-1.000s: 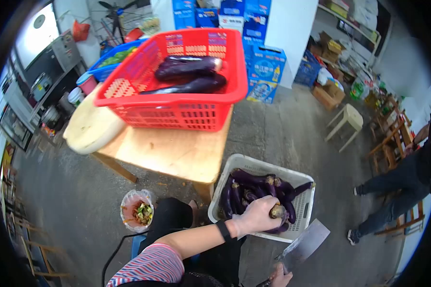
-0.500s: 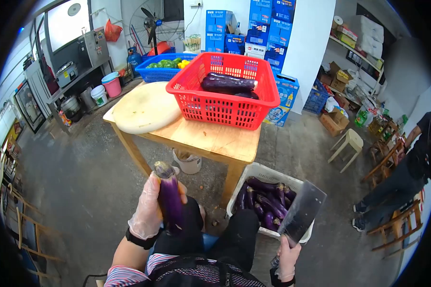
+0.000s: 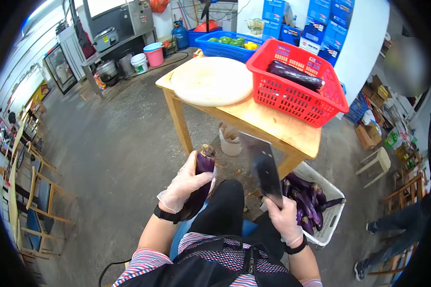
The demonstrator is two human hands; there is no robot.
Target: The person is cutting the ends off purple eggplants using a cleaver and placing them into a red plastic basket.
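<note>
Head-worn view, down over hands (image 3: 234, 203)

Left hand (image 3: 184, 187) gloved, fingers curled in closed grip, forearm raised. Right hand (image 3: 285, 221) gloved, fist-tight grip, wrist cocked upward.

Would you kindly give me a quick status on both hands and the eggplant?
Left hand gripping eggplant, stem end up. Right hand holding cleaver, blade raised, apart from it. Nothing between blade and eggplant.

One cleaver (image 3: 263, 167), one round cutting board (image 3: 211, 81), one red basket (image 3: 297, 98) and one blue basket (image 3: 225, 50) on one worktop (image 3: 282, 129), two buckets (image 3: 147, 56).
</note>
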